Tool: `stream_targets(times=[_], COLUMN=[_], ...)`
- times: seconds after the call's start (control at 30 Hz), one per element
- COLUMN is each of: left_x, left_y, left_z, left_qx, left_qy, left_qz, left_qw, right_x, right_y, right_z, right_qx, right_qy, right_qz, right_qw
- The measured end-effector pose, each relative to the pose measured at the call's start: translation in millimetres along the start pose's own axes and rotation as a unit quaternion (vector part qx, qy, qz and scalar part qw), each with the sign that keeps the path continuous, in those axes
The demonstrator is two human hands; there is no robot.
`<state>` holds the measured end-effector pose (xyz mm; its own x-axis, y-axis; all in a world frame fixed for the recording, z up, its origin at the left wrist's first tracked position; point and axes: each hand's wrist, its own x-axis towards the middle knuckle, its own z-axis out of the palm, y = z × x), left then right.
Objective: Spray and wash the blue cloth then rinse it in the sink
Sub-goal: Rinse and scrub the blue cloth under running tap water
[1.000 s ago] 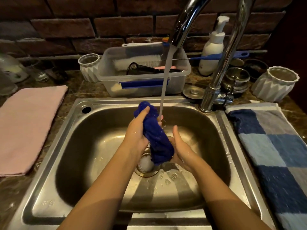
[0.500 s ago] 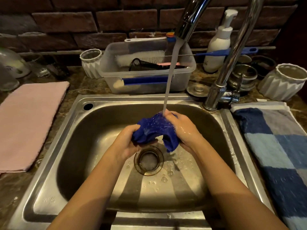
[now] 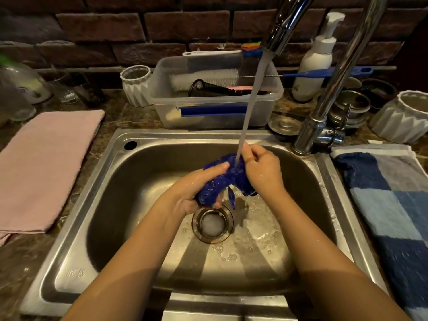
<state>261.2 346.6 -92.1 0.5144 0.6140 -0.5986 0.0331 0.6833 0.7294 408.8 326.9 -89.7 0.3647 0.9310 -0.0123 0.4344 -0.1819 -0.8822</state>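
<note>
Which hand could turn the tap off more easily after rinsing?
Probably the right hand. It grips the cloth on the side nearest the tap lever. The left hand grips the cloth's lower end, farther from it.

A dark red brick wall rose behind the clear plastic tub. A mottled brown stone countertop lay under the tub and spread to its left and right. The light was dim and warm, the wall above the tub shadowed.
</note>
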Motion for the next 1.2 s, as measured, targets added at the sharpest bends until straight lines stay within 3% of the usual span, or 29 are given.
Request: stream_targets(times=[0.13, 0.23, 0.33, 0.43, 0.5, 0.6, 0.73, 0.87, 0.97, 1.1, 1.2], left_x=[2, 1, 3, 10, 14, 17, 21, 20, 18, 16, 18], left_y=[-4, -5, -8, -11, -11, -13, -19, -25, -33, -28, -25], left_z=[-6, 0, 5, 5, 7, 20, 40, 45, 51, 56, 48], left_qx=[-0.129, -0.129, -0.018, 0.065, 0.051, 0.001, -0.079, -0.132, -0.136, -0.093, -0.094], left_qy=[0.049, 0.1, 0.163, 0.202, 0.214, 0.224, 0.225, 0.215, 0.194, 0.169, 0.134], left_qz=[0.024, 0.033, 0.1, 0.137, 0.127, 0.131, 0.142, 0.138, 0.137, 0.131, 0.101], left_qw=[0.99, 0.986, 0.981, 0.968, 0.967, 0.966, 0.961, 0.958, 0.962, 0.972, 0.981], right_x=[-1, -4, -4, -7, -12, -30, -22, -3, 9, 13, 7], right_y=[9, 21, 28, 18, 11, -5, -10, 0, 11, 28, 38], right_z=[-18, -23, -23, -24, -20, 1, 23, 35, 35, 29, 20], right_qx=[-0.016, 0.132, 0.271, 0.129, 0.064, 0.057, 0.035, 0.041, 0.033, 0.142, 0.127], right_qy=[-0.153, -0.24, -0.228, -0.19, -0.187, -0.154, -0.013, 0.035, 0.018, -0.055, -0.102], right_qz=[0.036, 0.081, 0.101, 0.035, -0.014, -0.03, 0.033, 0.073, 0.113, 0.145, 0.089], right_qw=[0.987, 0.958, 0.93, 0.973, 0.98, 0.986, 0.999, 0.996, 0.993, 0.978, 0.983])
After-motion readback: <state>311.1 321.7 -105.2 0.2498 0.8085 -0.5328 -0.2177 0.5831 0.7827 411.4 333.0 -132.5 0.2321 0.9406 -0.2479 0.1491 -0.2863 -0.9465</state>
